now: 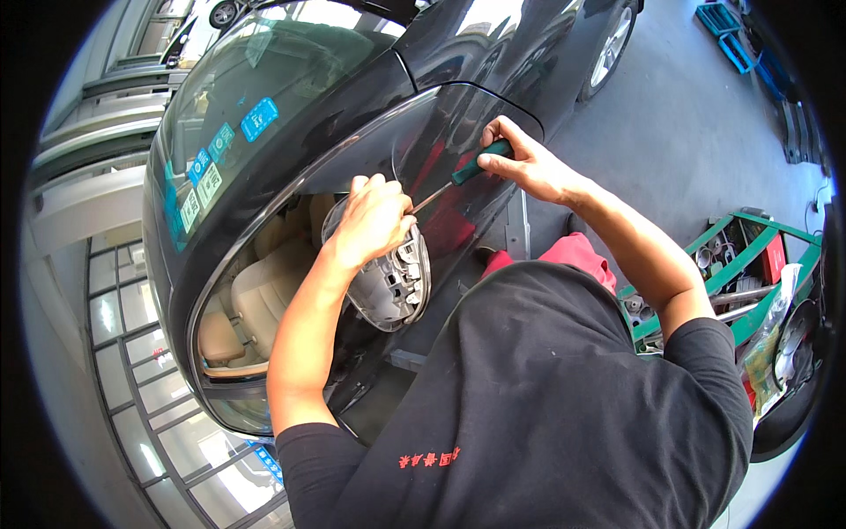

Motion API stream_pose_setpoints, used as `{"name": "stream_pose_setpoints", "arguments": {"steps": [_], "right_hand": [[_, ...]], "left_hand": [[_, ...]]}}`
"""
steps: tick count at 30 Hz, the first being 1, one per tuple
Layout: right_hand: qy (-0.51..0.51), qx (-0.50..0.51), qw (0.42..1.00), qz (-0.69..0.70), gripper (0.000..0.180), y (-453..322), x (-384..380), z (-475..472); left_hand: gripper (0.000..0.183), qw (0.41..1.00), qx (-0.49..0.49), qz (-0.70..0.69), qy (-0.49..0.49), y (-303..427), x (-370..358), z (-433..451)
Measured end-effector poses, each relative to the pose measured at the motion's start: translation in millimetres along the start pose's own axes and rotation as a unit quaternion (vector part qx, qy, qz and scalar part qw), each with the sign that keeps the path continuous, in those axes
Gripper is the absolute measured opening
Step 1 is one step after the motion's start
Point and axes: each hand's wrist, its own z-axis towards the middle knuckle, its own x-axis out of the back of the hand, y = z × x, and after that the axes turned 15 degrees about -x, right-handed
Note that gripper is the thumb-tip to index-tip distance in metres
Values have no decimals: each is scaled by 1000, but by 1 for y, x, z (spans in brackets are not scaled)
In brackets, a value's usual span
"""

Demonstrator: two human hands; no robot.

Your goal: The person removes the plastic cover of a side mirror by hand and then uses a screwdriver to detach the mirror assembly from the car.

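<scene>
My left hand (373,211) grips the upper edge of what looks like a car's exterior mirror housing (386,291), beside the door window. The housing's grey inside shows, with plastic ribs, slots and clips along one side. My right hand (519,159) is closed around the dark green handle of a screwdriver (470,170). Its thin metal shaft slants down toward my left fingers and the housing's top edge. The tip is hidden there, so I cannot tell whether it touches the housing.
The black car (462,119) fills the left and middle, its windscreen (291,66) bearing several stickers. Beige seats (271,291) show through the side opening. At right, a green metal frame cart (720,278) holds loose parts. Blue crates (717,20) lie on the grey floor (667,132).
</scene>
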Motion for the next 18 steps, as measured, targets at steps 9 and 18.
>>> {"name": "stream_pose_setpoints", "arguments": {"steps": [9, 18], "right_hand": [[-44, 27, 997, 52, 28, 6, 1, 4], [145, 13, 983, -114, 36, 18, -16, 15]], "left_hand": [[13, 1000, 4, -1, -11, 1, -1, 2], [17, 998, -28, 46, -11, -2, -7, -13]]}}
